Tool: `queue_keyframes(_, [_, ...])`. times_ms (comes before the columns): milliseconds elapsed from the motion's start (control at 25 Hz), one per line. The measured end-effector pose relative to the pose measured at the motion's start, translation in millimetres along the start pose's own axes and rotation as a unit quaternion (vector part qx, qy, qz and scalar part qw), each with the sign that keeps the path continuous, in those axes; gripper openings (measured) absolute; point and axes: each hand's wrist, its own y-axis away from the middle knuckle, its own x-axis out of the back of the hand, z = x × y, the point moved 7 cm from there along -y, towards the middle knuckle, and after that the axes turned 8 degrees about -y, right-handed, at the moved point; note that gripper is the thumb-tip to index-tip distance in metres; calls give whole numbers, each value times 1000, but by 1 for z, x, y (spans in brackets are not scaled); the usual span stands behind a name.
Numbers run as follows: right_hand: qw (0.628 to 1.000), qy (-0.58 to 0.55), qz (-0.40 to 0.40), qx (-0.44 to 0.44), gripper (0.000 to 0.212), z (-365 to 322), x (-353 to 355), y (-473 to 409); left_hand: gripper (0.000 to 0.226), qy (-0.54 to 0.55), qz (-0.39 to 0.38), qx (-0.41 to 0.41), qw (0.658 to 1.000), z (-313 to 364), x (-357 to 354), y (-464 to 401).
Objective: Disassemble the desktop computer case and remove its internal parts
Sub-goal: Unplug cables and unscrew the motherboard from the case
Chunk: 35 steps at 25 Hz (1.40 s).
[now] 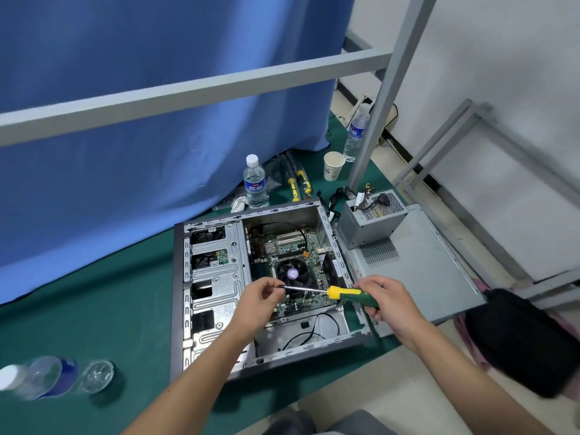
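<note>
An open desktop case lies on its side on a green mat. Inside sits the green motherboard with a black CPU fan wearing a purple sticker. My right hand grips the green and yellow handle of a screwdriver, held level above the case. My left hand pinches the tip of its metal shaft. The grey power supply rests outside the case on the removed side panel.
A water bottle and two more screwdrivers lie behind the case by the blue curtain. A paper cup and second bottle stand near a grey metal frame. An empty bottle lies front left; a black bag sits right.
</note>
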Motion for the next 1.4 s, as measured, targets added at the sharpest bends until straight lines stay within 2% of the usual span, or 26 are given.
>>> queue_keyframes(120, [984, -160, 4, -77, 23, 19, -2, -1, 14, 89, -13, 51, 995, -12, 0, 1])
queue_keyframes(200, [950, -254, -82, -163, 32, 26, -21, 7, 18, 150, -34, 79, 985, -16, -4, 1])
queue_keyframes(280, [933, -227, -193, -204, 40, 23, -47, 19, 19, 187, -65, 88, 976, -14, -13, 1])
queue_keyframes(320, [938, -180, -216, -200, 39, 21, -59, 21, 19, 202, -80, 87, 972, -13, -18, 2])
queue_keyframes(360, [955, -114, -209, -176, 34, 20, -67, 20, 19, 214, -96, 85, 968, -11, -22, 3])
queue_keyframes(480, [993, 53, -99, -30, 12, 5, -76, 10, 18, 232, -146, 73, 959, -6, -34, 10])
queue_keyframes(560, [994, 88, -62, 25, 5, 1, -74, 5, 18, 237, -163, 67, 955, -4, -40, 14])
queue_keyframes(720, [975, 195, -56, 93, 8, 2, -73, 2, 19, 239, -164, 59, 955, 4, -46, 18])
queue_keyframes(880, [974, 184, -66, 112, 10, 3, -68, 0, 23, 228, -149, 64, 960, 11, -55, 16])
queue_keyframes(1240, [975, 157, -101, 119, 14, 7, -25, -12, 28, 142, -154, 87, 974, 39, -102, 10])
queue_keyframes(1320, [983, 133, -80, 102, 15, 12, -5, -22, 27, 40, -121, 63, 990, 44, -110, 7])
queue_keyframes(1360, [987, 118, -53, 91, 15, 17, 9, -29, 23, -68, -86, 33, 993, 44, -108, 4])
queue_keyframes(1400, [990, 110, -19, 80, 17, 22, 24, -37, 21, -187, -47, -1, 981, 44, -105, 4])
